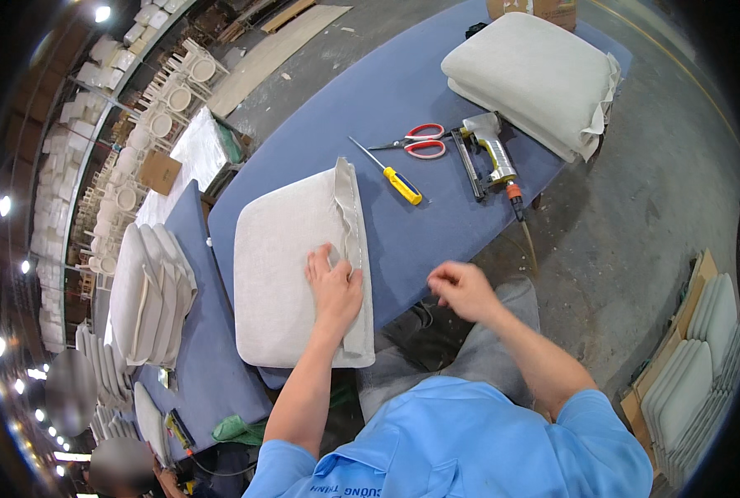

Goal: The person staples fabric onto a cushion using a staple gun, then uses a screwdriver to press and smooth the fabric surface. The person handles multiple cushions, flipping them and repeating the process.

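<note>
A light grey upholstered cushion (283, 274) lies flat on the blue padded table, partly over its near edge. Along its right side runs a loose flap of fabric (351, 216) with a stapled-looking seam. My left hand (334, 286) rests on the cushion by this flap, fingers apart. Off the table's near edge, my right hand (463, 292) hovers with fingers curled in; what they may hold is hidden. Beyond the cushion lie a yellow-handled screwdriver (401, 185), red-handled scissors (425, 141) and a staple gun (490, 153) with an orange hose fitting.
Another grey cushion (536, 79) sits at the table's far right end, near a cardboard box (544, 10). To the left, a stack of cushions (150, 299) stands on a second blue surface. More panels (685, 382) lean at lower right. A person's hand (167, 480) shows at lower left.
</note>
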The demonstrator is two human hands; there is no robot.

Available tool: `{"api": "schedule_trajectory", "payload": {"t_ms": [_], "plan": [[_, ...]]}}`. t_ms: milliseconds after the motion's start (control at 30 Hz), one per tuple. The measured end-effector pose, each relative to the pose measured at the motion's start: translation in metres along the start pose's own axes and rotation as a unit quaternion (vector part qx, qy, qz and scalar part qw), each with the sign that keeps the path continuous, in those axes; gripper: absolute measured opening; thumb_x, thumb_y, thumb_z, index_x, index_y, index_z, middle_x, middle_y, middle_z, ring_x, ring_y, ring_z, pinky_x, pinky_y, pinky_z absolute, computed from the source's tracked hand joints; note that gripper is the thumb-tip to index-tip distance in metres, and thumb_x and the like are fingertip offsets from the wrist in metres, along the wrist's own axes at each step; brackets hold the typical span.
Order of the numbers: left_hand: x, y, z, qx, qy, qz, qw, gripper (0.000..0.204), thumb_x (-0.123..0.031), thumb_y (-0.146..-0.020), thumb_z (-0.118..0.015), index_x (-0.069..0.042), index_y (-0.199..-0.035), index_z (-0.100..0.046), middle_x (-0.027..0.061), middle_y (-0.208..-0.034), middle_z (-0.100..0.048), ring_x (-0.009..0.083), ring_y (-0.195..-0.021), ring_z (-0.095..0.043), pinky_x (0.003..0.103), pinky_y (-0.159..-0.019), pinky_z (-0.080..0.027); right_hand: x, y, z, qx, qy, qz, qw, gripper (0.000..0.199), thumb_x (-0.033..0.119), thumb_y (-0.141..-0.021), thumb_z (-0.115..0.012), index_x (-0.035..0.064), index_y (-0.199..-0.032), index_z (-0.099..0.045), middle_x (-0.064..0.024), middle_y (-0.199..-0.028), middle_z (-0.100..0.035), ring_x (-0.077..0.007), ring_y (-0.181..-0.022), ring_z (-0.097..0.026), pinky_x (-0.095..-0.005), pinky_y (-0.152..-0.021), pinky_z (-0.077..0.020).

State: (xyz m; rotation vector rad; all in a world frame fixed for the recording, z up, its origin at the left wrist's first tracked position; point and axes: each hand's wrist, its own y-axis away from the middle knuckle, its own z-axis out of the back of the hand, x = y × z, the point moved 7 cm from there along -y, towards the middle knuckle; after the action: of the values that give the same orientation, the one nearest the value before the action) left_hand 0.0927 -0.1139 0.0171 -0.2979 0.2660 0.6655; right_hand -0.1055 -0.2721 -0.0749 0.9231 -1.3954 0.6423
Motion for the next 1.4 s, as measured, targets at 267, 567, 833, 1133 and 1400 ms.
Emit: {"api": "schedule_trajectory", "payload": {"t_ms": [267, 567, 833, 1133, 1400], "plan": [[-0.016, 0.064, 0.083, 0.039, 0.185, -0.026, 0.982, 0.026, 0.001, -0.092, -0.075, 0.001, -0.075, -0.055, 0.0236, -0.158, -0.05, 0.0451, -0.151, -0.047, 0.047, -0.123, -0.037, 0.001, 0.008, -0.101, 0.195, -0.266, -0.191, 0.924, 0.079, 0.063, -0.112, -0.051, 0.0124, -0.17, -0.033, -0.0161, -0.149, -0.059, -0.0224, -0.113, -0.068, -0.0391, -0.086, -0.0584], [-0.026, 0.098, 0.236, 0.064, 0.384, 0.022, 0.921, 0.022, -0.001, -0.098, -0.072, 0.0, -0.08, -0.059, 0.0165, -0.159, -0.051, 0.0362, -0.154, -0.05, 0.038, -0.117, -0.042, 0.196, -0.107, -0.118, -0.006, -0.336, 0.275, 0.901, 0.077, 0.046, -0.113, -0.061, 0.0043, -0.17, -0.031, -0.0216, -0.167, -0.044, -0.0275, -0.153, -0.045, -0.0353, -0.121, -0.0406], [0.049, 0.137, 0.326, -0.149, 0.366, 0.046, 0.918, 0.008, -0.008, -0.11, -0.062, -0.002, -0.108, -0.067, 0.0142, -0.15, -0.063, 0.0222, -0.133, -0.065, 0.034, -0.109, -0.049, 0.277, -0.157, -0.169, -0.061, -0.228, 0.247, 0.94, 0.026, 0.024, -0.105, -0.071, 0.0013, -0.116, -0.068, -0.0043, -0.095, -0.069, -0.0127, -0.085, -0.061, -0.0308, -0.073, -0.0494], [0.017, 0.215, 0.325, -0.315, 0.054, -0.04, 0.947, 0.029, -0.004, -0.09, -0.079, -0.001, -0.118, -0.072, 0.0188, -0.133, -0.073, 0.0306, -0.128, -0.07, 0.042, -0.114, -0.05, 0.298, -0.186, -0.183, -0.076, -0.139, 0.225, 0.961, 0.034, 0.034, -0.111, -0.064, 0.0, -0.116, -0.068, -0.0066, -0.098, -0.069, -0.0152, -0.089, -0.061, -0.0328, -0.08, -0.0491], [0.082, 0.211, 0.292, -0.404, 0.291, -0.02, 0.867, 0.043, 0.004, -0.09, -0.081, -0.005, -0.13, -0.064, 0.0142, -0.141, -0.068, 0.0245, -0.133, -0.063, 0.041, -0.114, -0.048, 0.309, -0.203, -0.196, -0.091, -0.074, 0.254, 0.96, 0.047, 0.042, -0.117, -0.051, -0.0015, -0.121, -0.069, -0.0112, -0.112, -0.071, -0.0222, -0.105, -0.063, -0.0388, -0.095, -0.0486]]}}
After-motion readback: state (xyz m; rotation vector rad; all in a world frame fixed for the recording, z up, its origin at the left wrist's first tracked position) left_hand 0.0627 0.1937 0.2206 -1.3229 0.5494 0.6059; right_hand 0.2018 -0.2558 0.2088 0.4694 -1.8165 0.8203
